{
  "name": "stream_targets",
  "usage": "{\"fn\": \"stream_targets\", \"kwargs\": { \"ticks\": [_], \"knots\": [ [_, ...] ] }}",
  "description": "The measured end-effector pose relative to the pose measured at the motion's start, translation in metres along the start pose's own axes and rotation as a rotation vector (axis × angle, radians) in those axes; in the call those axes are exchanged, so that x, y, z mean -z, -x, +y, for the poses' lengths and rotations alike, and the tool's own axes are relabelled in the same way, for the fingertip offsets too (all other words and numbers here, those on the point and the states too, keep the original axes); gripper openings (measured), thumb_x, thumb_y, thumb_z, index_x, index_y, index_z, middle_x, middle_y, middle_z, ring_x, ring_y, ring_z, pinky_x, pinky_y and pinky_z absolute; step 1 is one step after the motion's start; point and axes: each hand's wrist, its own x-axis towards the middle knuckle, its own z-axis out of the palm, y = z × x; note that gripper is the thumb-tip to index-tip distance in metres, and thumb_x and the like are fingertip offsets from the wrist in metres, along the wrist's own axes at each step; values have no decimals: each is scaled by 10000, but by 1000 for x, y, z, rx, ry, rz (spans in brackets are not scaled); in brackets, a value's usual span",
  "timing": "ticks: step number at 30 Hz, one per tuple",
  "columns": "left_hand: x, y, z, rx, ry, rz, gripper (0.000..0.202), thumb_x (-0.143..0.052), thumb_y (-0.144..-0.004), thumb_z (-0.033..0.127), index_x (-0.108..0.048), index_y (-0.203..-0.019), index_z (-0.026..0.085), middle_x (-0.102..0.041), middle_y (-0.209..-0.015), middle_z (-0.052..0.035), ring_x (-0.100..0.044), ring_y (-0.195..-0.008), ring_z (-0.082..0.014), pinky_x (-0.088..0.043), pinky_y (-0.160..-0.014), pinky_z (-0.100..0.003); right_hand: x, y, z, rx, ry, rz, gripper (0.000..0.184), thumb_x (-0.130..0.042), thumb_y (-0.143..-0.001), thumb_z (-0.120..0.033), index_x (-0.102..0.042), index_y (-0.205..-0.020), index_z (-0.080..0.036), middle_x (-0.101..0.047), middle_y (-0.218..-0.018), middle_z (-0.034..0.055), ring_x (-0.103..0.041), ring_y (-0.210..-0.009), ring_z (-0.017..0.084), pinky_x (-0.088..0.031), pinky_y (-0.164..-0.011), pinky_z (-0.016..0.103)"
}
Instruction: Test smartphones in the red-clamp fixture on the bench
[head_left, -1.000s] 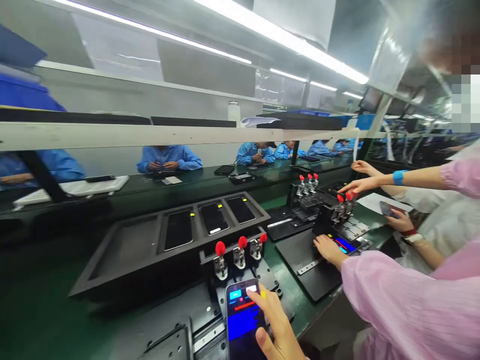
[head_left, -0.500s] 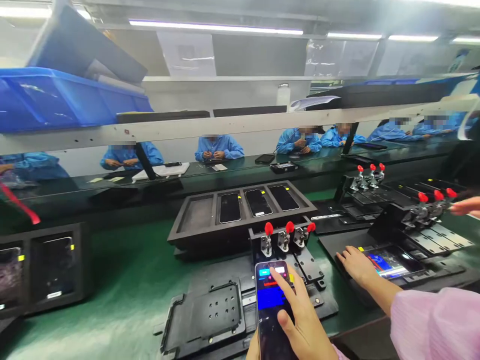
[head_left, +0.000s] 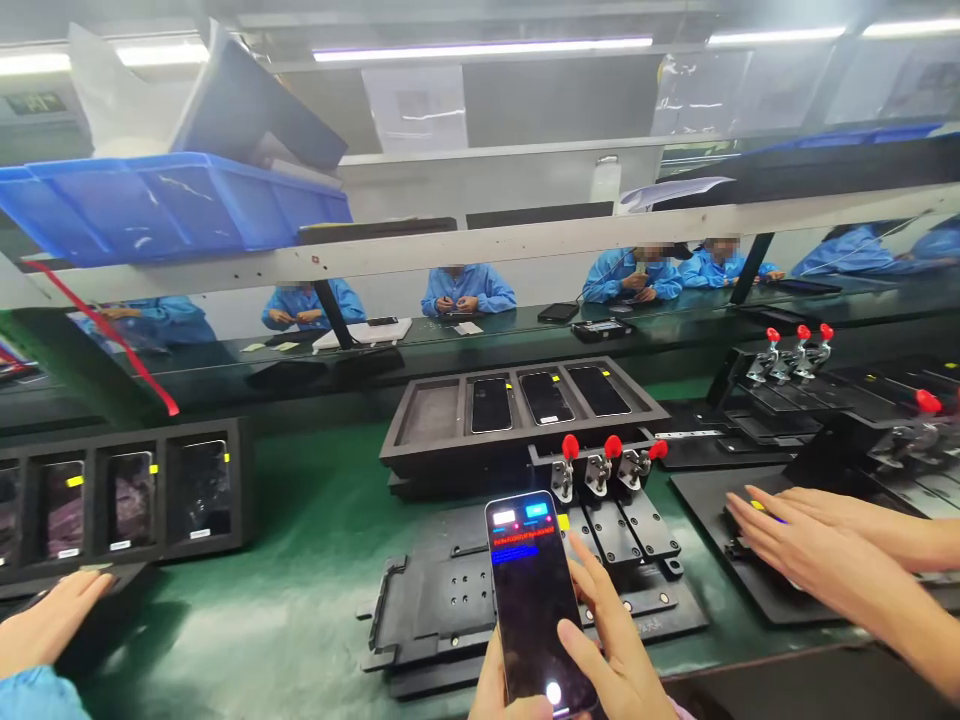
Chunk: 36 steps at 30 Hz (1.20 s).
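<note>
Room: a long factory workroom under strip ceiling lights, with a row of people in blue smocks seated at a facing bench behind a white rail, beyond the center tray.

Tabletop: a green tabletop carries everything below, running left and right of the center tray.

Blue crate: a blue plastic crate sits on a shelf above and left of the center tray, with pale sheets standing up out of it.

Left tray: a black compartment tray lies left of the center tray, with dark glass-fronted phones in its slots, each marked with a yellow tag; the picture edge cuts it off.

Center tray: a black four-compartment tray has its leftmost compartment bare and a dark phone in each of the other three.

Fixture: a black slotted jig plate lies just in front of the center tray, with three red-handled toggle clamps between them.

Smartphone: a lit smartphone is tilted above the jig plate, in front of the center tray, its screen showing two small buttons, red text and a blue bar.

Left hand: the left hand is closed around the phone's lower edge.

Right hand: the right hand curls its fingers against the phone's right edge, gripping it.

Others: a co-worker's two hands lie spread right of the center tray; another co-worker's hand in a blue sleeve rests at the left tray's front.
</note>
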Motion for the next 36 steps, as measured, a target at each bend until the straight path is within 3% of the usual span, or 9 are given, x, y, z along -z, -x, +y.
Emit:
{"fn": "stream_targets", "kwargs": {
  "ticks": [4,10,15,18,20,22,25,30,36],
  "knots": [
    [12,1,-10,-55,147,-45,654,-776,-575,283,-518,-1172,212,-673,-1042,-105,-631,-956,-323,-438,-873,-493,-9,12,6,-109,-100,-39,713,-602,-765,-407,-268,-1384,-290,-364,-1411,75,-411,-1252,233,-458,-917,323],
    [18,6,-11,-5,214,-9,625,-730,-583,232,-538,-1178,256,-584,-1215,-103,-541,-1104,-369,-382,-937,-535,-22,20,6,-180,-301,-114,862,-607,-746,-457,-111,-1425,-269,-338,-1421,108,-432,-1238,227,-400,-988,367],
    [12,6,-9,-145,211,3,627,-719,-562,236,-560,-1168,224,-634,-1132,-108,-464,-1187,-363,-344,-975,-520,-24,20,0,-185,-324,-124,819,-608,-755,-449,-155,-1414,-277,-391,-1385,97,-468,-1200,211,-402,-985,345],
    [9,6,-7,-130,223,-11,658,-698,-564,228,-531,-1200,204,-632,-1135,-116,-490,-1157,-362,-369,-946,-525,-20,20,-2,-181,-412,-154,793,-614,-747,-469,-199,-1401,-298,-435,-1354,70,-486,-1176,204,-399,-980,322],
    [8,7,-7,-99,230,-15,648,-687,-571,227,-522,-1197,211,-617,-1161,-114,-524,-1117,-356,-401,-912,-514,-18,20,-2,-203,-439,-158,761,-593,-759,-484,-215,-1397,-315,-427,-1361,58,-565,-1051,191,-468,-877,295],
    [8,8,-7,-83,241,-9,609,-679,-573,225,-537,-1166,215,-625,-1148,-109,-560,-1069,-347,-429,-881,-499,-18,20,-2,-245,-431,-155,722,-562,-784,-480,-212,-1398,-333,-420,-1364,56,-613,-785,130,-509,-659,242],
    [8,8,-7,-70,254,8,564,-650,-580,222,-556,-1135,192,-667,-1060,-105,-607,-990,-334,-455,-842,-487,-21,19,-4,-283,-415,-109,663,-557,-800,-447,-245,-1379,-360,-450,-1333,47,-491,-522,36,-416,-449,175],
    [9,6,-6,-83,261,9,526,-575,-593,219,-572,-1117,177,-702,-905,-76,-648,-885,-301,-470,-810,-465,-25,15,-16,-334,-434,-14,570,-549,-797,-449,-361,-1318,-309,-523,-1238,81,-420,-460,17,-317,-372,154],
    [17,6,-11,-75,225,-60,446,-538,-641,260,-600,-1070,154,-697,-879,-97,-667,-742,-293,-485,-719,-459,-25,13,-23,-354,-507,-2,577,-470,-812,-508,-377,-1317,-245,-559,-1190,120,-423,-412,31,-318,-348,187]
  ]
}}
